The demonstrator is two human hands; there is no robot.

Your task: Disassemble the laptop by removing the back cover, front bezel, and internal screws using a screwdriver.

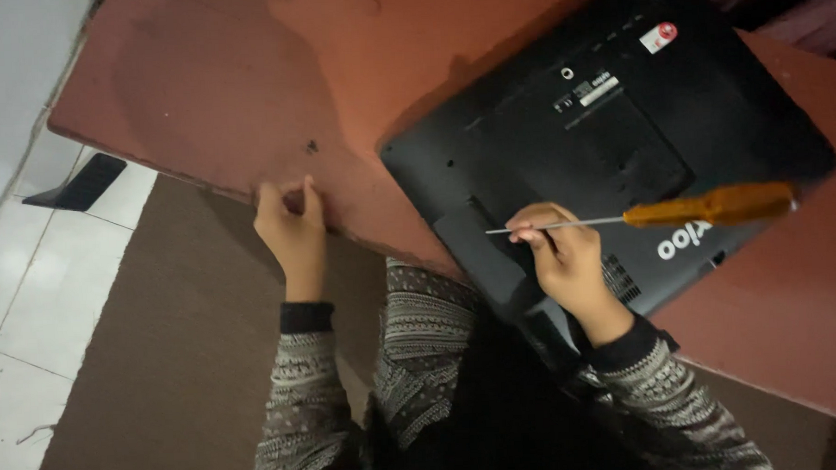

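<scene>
I had the black laptop (609, 136) lying upside down on the reddish-brown table (246, 93), its base panel facing up and its near corner hanging a little over the table edge toward my lap. It sat at about two o'clock from the middle of my view, turned at an angle so the near corner pointed at me.

My right hand (567, 258) was at roughly four o'clock, resting on the laptop's underside near that overhanging corner. Its fingers were pinched shut around the thin metal shaft of a screwdriver (658, 215), close to the tip end rather than on the handle. The orange handle stuck out toward three o'clock, lying almost level above the case. I judge I held it by the shaft for finer control of the tip, though the tip itself was hidden behind my fingers, so I could not tell what it touched.

My left hand (293, 225) was at about nine o'clock, well apart from the right. Its fingers were curled over the table's front edge, gripping it, probably to steady myself; it held no tool.

Below the table edge lay a brown mat (163, 364) on white floor tiles (40, 285).
</scene>
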